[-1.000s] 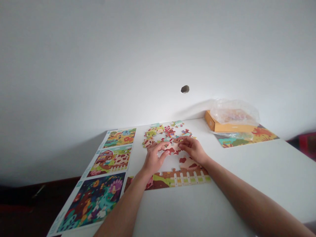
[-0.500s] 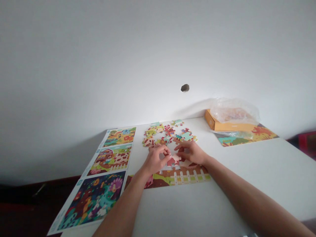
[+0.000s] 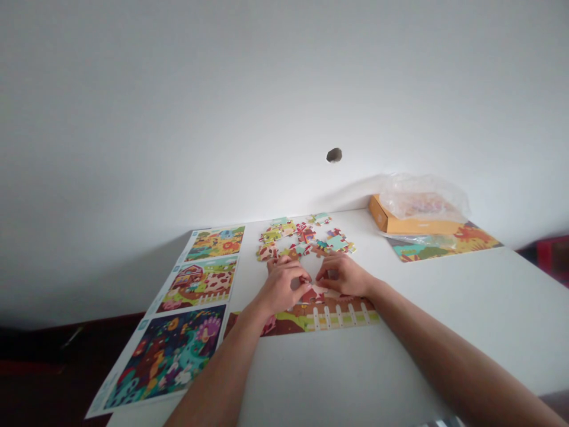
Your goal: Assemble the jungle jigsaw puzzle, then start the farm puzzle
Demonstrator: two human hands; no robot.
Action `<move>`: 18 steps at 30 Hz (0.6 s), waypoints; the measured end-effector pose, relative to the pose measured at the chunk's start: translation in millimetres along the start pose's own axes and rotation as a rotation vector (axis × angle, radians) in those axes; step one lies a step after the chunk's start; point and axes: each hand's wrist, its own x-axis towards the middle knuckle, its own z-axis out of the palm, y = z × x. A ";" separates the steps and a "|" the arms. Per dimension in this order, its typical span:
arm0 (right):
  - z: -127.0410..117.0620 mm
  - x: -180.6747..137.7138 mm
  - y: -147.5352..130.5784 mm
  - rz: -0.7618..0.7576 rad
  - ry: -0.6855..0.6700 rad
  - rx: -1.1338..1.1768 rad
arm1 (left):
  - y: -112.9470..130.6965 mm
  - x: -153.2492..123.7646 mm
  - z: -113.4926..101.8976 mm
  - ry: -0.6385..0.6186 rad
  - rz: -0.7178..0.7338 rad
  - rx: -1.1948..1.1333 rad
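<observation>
A partly joined jigsaw puzzle (image 3: 342, 316) lies on the white table, showing a white fence, green grass and brown ground. At its upper edge is a brown-and-cream puzzle piece (image 3: 313, 295). My left hand (image 3: 284, 286) is closed, thumb and forefinger pinching this piece's upper left side. From the right, my right hand (image 3: 343, 275) has its fingers curled and its fingertips closed on the same piece. The fingertips partly cover it. Loose puzzle pieces (image 3: 306, 236) lie in a cluster just beyond both hands.
Left of the puzzle lies a reference sheet (image 3: 231, 279) with three printed pictures. At the back right, a yellow box (image 3: 422, 227) bears a clear plastic bag (image 3: 424, 198), beside a finished-looking puzzle (image 3: 471, 243). A wall with a hole (image 3: 333, 155) rises behind the table.
The brown-and-cream piece has moved slightly down against the joined puzzle. My right fingers have drawn in towards my left fingertips, narrowing the space between the hands.
</observation>
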 end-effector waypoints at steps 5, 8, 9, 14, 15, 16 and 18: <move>1.2 0.1 1.0 -0.024 -0.007 -0.031 | 2.2 -0.5 -1.8 -0.038 0.052 0.025; -0.6 -0.6 0.3 -0.019 -0.017 -0.040 | 3.4 -0.8 -2.5 -0.052 0.077 0.035; -2.0 -1.1 0.1 -0.015 -0.020 -0.045 | 3.9 -0.9 -2.7 -0.052 0.080 0.041; -10.0 -3.6 3.1 0.026 -0.029 -0.092 | 6.1 -0.9 -2.3 -0.086 0.120 0.040; -10.7 -4.1 4.3 0.035 -0.035 -0.100 | 6.3 -0.9 -1.8 -0.097 0.130 0.039; -10.9 -4.4 5.3 0.042 -0.044 -0.106 | 6.3 -0.9 -1.2 -0.106 0.138 0.039; -10.3 -4.9 6.6 0.046 -0.061 -0.107 | 6.2 -1.1 -0.3 -0.120 0.152 0.038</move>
